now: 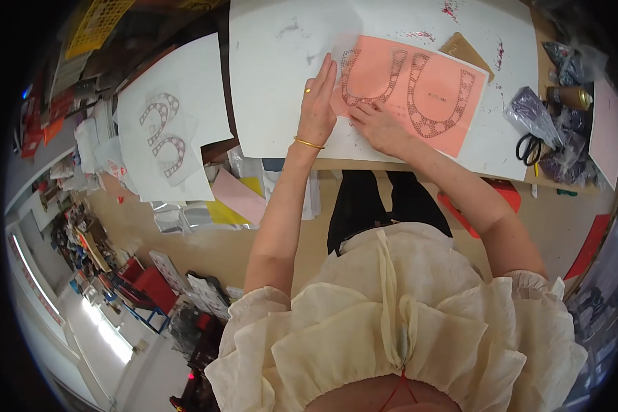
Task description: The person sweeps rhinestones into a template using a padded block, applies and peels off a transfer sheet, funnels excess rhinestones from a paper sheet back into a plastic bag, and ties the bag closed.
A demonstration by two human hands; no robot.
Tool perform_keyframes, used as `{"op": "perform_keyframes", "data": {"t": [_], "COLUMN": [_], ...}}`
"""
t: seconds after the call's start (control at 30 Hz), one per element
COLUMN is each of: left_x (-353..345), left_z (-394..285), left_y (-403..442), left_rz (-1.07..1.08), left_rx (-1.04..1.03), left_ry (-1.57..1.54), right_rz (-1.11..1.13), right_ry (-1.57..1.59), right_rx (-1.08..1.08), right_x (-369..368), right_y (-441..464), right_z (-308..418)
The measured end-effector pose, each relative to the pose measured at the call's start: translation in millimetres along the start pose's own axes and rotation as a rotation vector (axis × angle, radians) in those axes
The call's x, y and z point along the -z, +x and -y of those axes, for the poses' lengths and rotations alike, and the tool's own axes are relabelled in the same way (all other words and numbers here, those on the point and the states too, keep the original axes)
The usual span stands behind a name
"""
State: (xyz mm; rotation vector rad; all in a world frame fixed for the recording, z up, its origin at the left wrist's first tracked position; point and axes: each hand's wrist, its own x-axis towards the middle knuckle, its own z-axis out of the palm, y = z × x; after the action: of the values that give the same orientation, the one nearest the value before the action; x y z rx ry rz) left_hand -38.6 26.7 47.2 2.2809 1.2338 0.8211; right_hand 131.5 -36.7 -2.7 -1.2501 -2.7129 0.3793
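Note:
A pink sheet point(441, 82) with two dark, dotted U-shaped patterns lies on the white work surface point(275, 89). At the sheet's left edge rests my left hand point(318, 99), its fingers stretched out and pointing away from me. My right hand point(380, 129) touches the lower part of the left U pattern point(349, 79), with its fingers spread and bent. Nothing shows in either hand. A thin translucent sheet point(343, 24) lies beyond my left fingertips, partly over the pink sheet's upper left corner.
A brown card point(465, 53) lies partly beneath the pink sheet. Black scissors point(529, 149), plastic bags point(532, 117) and a spray can point(570, 97) stand or lie at the right. Another white sheet with curved patterns point(163, 130) is at the left. Small red bits point(499, 55) are scattered about.

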Motion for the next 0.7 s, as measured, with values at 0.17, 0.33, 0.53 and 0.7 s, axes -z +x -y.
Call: {"op": "perform_keyframes", "data": {"t": [0.17,0.33,0.53,0.7], "left_x": [-5.9,5.8,43.3,51.4], "left_z": [-4.8,-8.3,-57.4,-91.2], "left_y": [9.2,25.8,60.9,82.9], "left_rz": [-0.028,0.071,0.228,0.233], "left_rx": [-0.006,-0.049,-0.029,-0.169], "left_ry": [0.064,0.052,-0.068,0.109], "right_rz": [-0.055,-0.289,-0.321,-0.303], "right_ry": [0.157,0.226,0.032,0.144], "right_rx": [-0.067,-0.479,-0.602,-0.606], "right_x": [19.5,42.3,29.4,33.2], "right_y": [-15.2,-67.1,-94.7,-100.7], "right_z": [3.3,-24.8,-47.9,-53.4]}}
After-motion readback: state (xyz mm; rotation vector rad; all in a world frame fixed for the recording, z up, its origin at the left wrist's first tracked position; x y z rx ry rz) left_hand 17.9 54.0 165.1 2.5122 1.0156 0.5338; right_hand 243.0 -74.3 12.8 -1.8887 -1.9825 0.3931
